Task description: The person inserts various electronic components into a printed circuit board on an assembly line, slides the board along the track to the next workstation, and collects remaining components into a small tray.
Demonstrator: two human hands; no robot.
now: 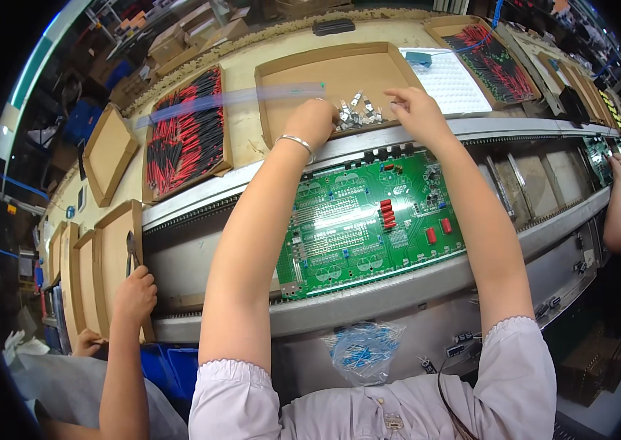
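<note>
1. Fingers of the right hand are loosely spread and curled down, their tips over the small metal parts heaped at the near edge of the shallow cardboard tray; whether they pinch one cannot be told.
2. Left hand is closed into a loose fist just left of the same heap, knuckles resting on the tray's near rim; what the fist holds is hidden. A silver bangle circles that wrist.
3. Metal parts lie inside the tray, between the two hands.
4. Clear plastic tube lies across the tray's left wall and runs on leftward over the counter.
5. Green circuit board sits nearer the person than the tray, on the grey conveyor rails, between the two forearms, with red components near its middle.
6. Left of the tray, another cardboard tray holds red and black wires; right of it lie a white foam sheet and a further tray of wires.
7. Below the board, a clear bag of blue parts hangs near the person's white sleeves.
8. Far left of the tray, another person's hand holds pliers; a third person's arm shows at the far right.
</note>
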